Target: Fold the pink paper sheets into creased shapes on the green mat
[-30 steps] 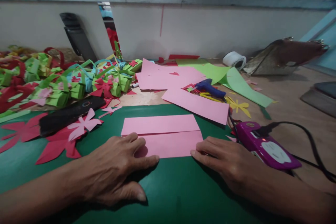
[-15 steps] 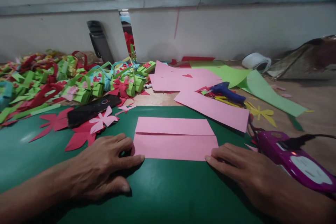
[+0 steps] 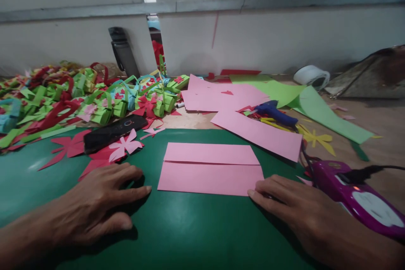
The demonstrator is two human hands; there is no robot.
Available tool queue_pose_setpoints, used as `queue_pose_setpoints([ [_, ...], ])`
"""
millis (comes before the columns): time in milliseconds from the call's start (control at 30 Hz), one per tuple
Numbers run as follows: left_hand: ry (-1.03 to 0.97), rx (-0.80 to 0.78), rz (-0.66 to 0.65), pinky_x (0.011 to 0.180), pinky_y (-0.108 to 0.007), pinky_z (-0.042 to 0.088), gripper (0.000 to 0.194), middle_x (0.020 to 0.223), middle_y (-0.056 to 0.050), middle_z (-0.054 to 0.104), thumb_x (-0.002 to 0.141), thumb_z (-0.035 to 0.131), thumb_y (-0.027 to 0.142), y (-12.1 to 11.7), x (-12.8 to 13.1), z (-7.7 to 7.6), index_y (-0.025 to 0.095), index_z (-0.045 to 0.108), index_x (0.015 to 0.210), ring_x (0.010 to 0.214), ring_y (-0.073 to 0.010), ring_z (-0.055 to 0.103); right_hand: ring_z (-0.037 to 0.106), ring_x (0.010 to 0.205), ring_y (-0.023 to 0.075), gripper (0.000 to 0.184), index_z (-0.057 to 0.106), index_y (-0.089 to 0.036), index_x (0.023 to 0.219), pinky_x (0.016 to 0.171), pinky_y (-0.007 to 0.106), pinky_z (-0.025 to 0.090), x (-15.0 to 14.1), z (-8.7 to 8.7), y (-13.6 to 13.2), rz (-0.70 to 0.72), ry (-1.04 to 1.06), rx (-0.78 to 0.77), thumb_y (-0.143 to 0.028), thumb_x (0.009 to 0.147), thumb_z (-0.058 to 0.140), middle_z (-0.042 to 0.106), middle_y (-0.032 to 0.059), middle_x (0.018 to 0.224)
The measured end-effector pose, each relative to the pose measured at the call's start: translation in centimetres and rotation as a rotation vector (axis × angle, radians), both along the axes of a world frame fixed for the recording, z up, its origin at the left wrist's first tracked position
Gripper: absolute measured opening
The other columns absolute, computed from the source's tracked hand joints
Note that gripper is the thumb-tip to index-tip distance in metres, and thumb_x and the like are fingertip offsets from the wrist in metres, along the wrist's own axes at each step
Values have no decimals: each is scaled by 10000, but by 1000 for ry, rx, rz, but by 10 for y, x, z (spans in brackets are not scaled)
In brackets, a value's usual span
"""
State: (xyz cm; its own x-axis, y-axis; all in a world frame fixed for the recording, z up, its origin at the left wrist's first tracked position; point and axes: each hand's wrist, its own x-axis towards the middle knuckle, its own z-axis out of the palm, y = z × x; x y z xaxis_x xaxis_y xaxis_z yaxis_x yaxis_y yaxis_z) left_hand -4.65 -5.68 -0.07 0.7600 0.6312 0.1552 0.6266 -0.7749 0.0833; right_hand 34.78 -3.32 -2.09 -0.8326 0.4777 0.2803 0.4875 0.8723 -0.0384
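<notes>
A pink paper sheet [image 3: 209, 179] lies flat on the green mat, its far edge folded over towards the middle. My left hand [image 3: 107, 202] rests on the mat just left of the sheet, fingers apart and holding nothing; a gap separates its index fingertip from the paper. At the sheet's near right corner, my right hand [image 3: 287, 206] has its fingers closed on the paper, with part of its grip hidden under the hand. Beyond my left hand are a pale pink paper flower [image 3: 125, 145], red paper flowers [image 3: 71, 147] and a black phone [image 3: 114, 133].
Small green paper baskets [image 3: 118, 107] are heaped at the back left near a dark bottle [image 3: 125, 55]. Pink sheets [image 3: 257, 130], green sheets [image 3: 335, 114] and a blue glue gun [image 3: 275, 113] lie behind. A purple power strip [image 3: 332, 181] with a cable sits right, below a tape roll [image 3: 311, 76].
My left hand has let go of the sheet's left side and moved left onto the mat. My right hand stays at the right corner. The view has shifted slightly.
</notes>
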Motion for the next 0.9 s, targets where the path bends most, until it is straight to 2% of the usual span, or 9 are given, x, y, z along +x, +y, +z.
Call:
queue_pose_setpoints([
  [67, 15, 56, -48, 709, -303, 411, 336, 1025, -73, 597, 979, 387, 446, 1, 8, 5, 229, 582, 1146, 821, -201, 559, 572, 757, 199, 390, 594, -170, 1078, 654, 323, 435, -3, 0, -1, -4, -15, -29, 26, 839, 357, 661, 68, 928],
  [133, -3, 66, -104, 726, -333, 398, 302, 1006, -83, 602, 987, 387, 383, 4, 26, 7, 203, 555, 1162, 832, -219, 549, 545, 762, 211, 356, 586, -144, 1110, 700, 354, 419, -10, 1, 0, 35, -38, -25, -8, 850, 384, 644, 79, 912],
  [200, 7, -27, -150, 721, -354, 394, 334, 965, -87, 607, 969, 417, 430, 11, 52, 6, 181, 545, 1153, 816, -231, 541, 529, 785, 225, 356, 566, -118, 1172, 792, 404, 403, -21, 2, 1, 99, -74, -2, -50, 851, 428, 634, 83, 895],
  [267, 6, -124, -232, 729, -374, 390, 458, 937, -88, 604, 934, 439, 533, 19, 76, 1, 157, 531, 1178, 800, -238, 525, 516, 782, 230, 361, 556, -119, 1205, 876, 454, 372, -32, 2, 3, 115, -123, 5, -94, 852, 485, 625, 76, 870],
  [367, 42, -189, -284, 698, -386, 358, 546, 951, -88, 590, 892, 469, 604, 32, 97, -10, 163, 528, 1209, 789, -240, 491, 495, 765, 220, 318, 579, -159, 1166, 948, 494, 323, -42, 3, 6, 99, -184, -25, -131, 853, 528, 608, 61, 858],
  [500, 50, -220, -298, 664, -381, 316, 545, 922, -69, 566, 886, 437, 641, 39, 99, -15, 206, 544, 1197, 752, -222, 457, 479, 818, 225, 380, 531, -193, 1246, 993, 518, 269, -42, 2, 8, 86, -231, -92, -143, 871, 503, 591, 64, 922],
  [667, 50, -269, -285, 703, -385, 316, 512, 947, -61, 555, 888, 437, 639, 39, 95, -16, 238, 534, 1190, 773, -222, 458, 467, 851, 233, 406, 522, -187, 1260, 977, 499, 273, -34, 5, 9, 103, -247, -157, -164, 855, 527, 585, 71, 956],
  [800, 13, -295, -277, 706, -380, 313, 441, 989, -64, 557, 917, 430, 590, 37, 91, -17, 230, 539, 1148, 786, -222, 464, 473, 846, 226, 400, 533, -183, 1256, 945, 470, 288, -22, 9, 4, 63, -222, -142, -163, 857, 535, 589, 65, 941],
  [900, -30, -233, -276, 726, -373, 343, 413, 1037, -86, 575, 954, 375, 546, 35, 84, -15, 216, 542, 1139, 813, -231, 494, 487, 851, 232, 425, 539, -191, 1255, 905, 466, 303, -8, 8, 0, 20, -192, -121, -136, 834, 526, 589, 65, 931],
])
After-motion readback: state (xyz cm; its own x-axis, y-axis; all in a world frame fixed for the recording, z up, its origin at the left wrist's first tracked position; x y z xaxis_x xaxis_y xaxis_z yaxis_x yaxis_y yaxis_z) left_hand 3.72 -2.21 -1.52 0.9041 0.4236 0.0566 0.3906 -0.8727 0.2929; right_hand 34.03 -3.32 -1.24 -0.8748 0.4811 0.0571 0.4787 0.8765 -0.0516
